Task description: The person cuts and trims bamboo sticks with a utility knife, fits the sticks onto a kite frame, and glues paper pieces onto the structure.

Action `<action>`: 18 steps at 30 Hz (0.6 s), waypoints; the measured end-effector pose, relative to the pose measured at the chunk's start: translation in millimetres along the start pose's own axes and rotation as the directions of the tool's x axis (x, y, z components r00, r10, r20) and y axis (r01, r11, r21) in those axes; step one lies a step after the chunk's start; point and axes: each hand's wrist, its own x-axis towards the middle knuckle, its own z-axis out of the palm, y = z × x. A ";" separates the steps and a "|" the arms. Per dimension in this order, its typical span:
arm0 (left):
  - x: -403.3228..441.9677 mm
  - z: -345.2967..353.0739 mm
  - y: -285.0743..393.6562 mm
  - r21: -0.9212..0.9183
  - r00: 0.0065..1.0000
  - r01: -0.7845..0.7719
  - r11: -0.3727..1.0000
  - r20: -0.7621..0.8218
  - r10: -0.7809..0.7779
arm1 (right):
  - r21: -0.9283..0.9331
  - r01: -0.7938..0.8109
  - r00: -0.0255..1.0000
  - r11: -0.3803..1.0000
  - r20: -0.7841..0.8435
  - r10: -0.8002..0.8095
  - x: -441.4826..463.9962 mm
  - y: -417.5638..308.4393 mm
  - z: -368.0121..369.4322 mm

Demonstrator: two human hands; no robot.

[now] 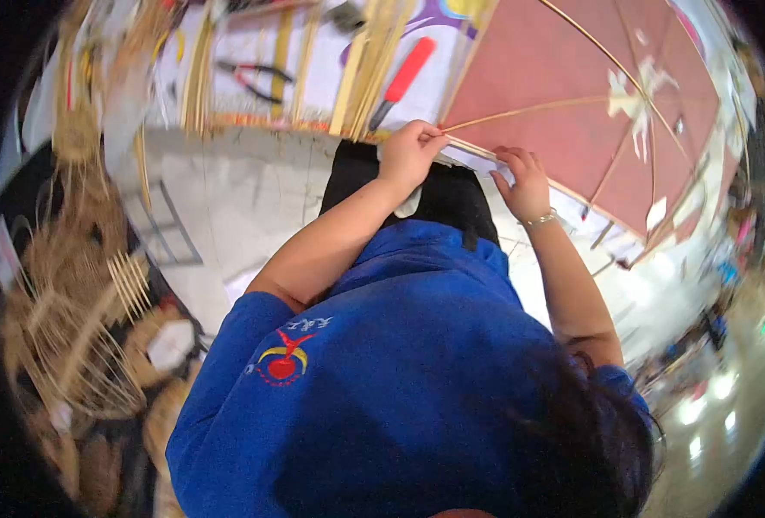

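A large pink sheet (521, 78) with thin bamboo strips bowed across it, like a kite, lies at the upper right. Where the strips cross, there is a white patch (631, 97). My left hand (407, 157) pinches the near left corner of its frame, thumb and forefinger together. Along the same near edge, my right hand (525, 183) has its fingers curled over the bamboo edge strip (473, 148), the thumb below it. A red-handled knife (407, 73) lies on the table just beyond my left hand.
Pliers (266, 79) and bundles of bamboo strips (367, 69) lie on the table (313, 108). Woven basketry (72, 319) with loose canes fills the left side. A grey metal frame (171, 226) stands on the white floor (236, 190). The sheet's right corner overhangs the floor.
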 end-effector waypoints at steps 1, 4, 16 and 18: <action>5.3 -1.5 3.9 0.058 0.999 -0.020 0.998 0.042 0.017 | -0.030 -0.038 0.999 0.999 -0.040 0.036 -5.1 -4.2 5.6; 20.4 -2.5 -18.3 -0.025 0.979 -0.144 0.989 0.143 0.147 | -0.090 -0.131 0.981 0.987 -0.157 0.116 -6.1 0.2 24.6; 41.2 15.2 63.0 0.347 0.429 -0.903 0.253 0.701 0.570 | -0.088 -0.092 0.981 0.992 -0.176 0.075 -12.5 11.6 33.7; 41.8 27.3 66.1 0.336 0.403 -0.915 0.224 0.740 0.538 | -0.053 -0.084 0.987 0.995 -0.142 0.075 -12.8 16.5 34.4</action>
